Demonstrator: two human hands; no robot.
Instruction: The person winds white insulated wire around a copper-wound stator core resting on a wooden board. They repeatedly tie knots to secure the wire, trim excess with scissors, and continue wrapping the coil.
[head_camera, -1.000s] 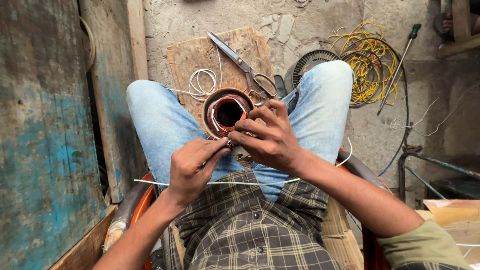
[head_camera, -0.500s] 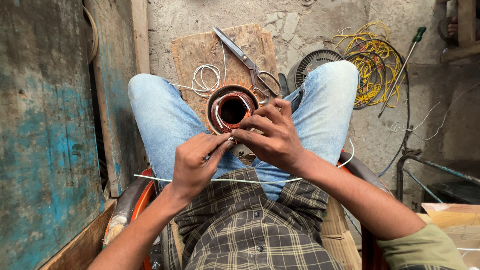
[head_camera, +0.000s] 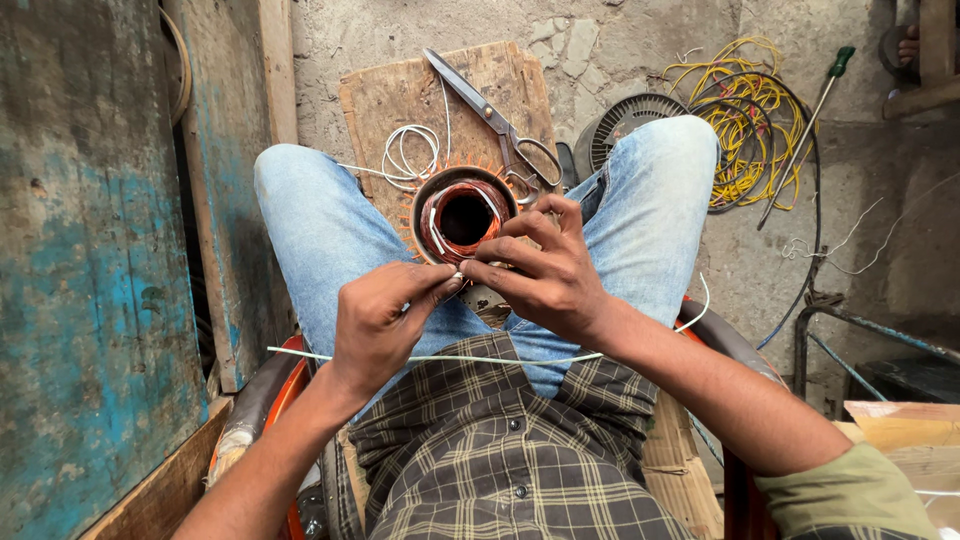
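A round motor stator (head_camera: 462, 214) with copper-red windings rests between my knees, its bore facing up. My left hand (head_camera: 385, 322) pinches something small at the stator's near rim, fingertips closed together. My right hand (head_camera: 545, 272) meets it there, fingers curled over the rim and gripping the winding edge. A thin white cord (head_camera: 440, 357) runs across my lap under both wrists. More white cord (head_camera: 410, 155) loops on the wooden board (head_camera: 400, 95) beyond the stator.
Scissors (head_camera: 495, 120) lie open on the board. A tangle of yellow wire (head_camera: 745, 130) and a green-handled screwdriver (head_camera: 815, 120) lie on the concrete at right, beside a round fan grille (head_camera: 625, 115). A worn blue wooden panel (head_camera: 90, 270) stands at left.
Both hands stay at the stator's near rim with small finger movements. The view has shifted slightly; nothing was picked up or let go.
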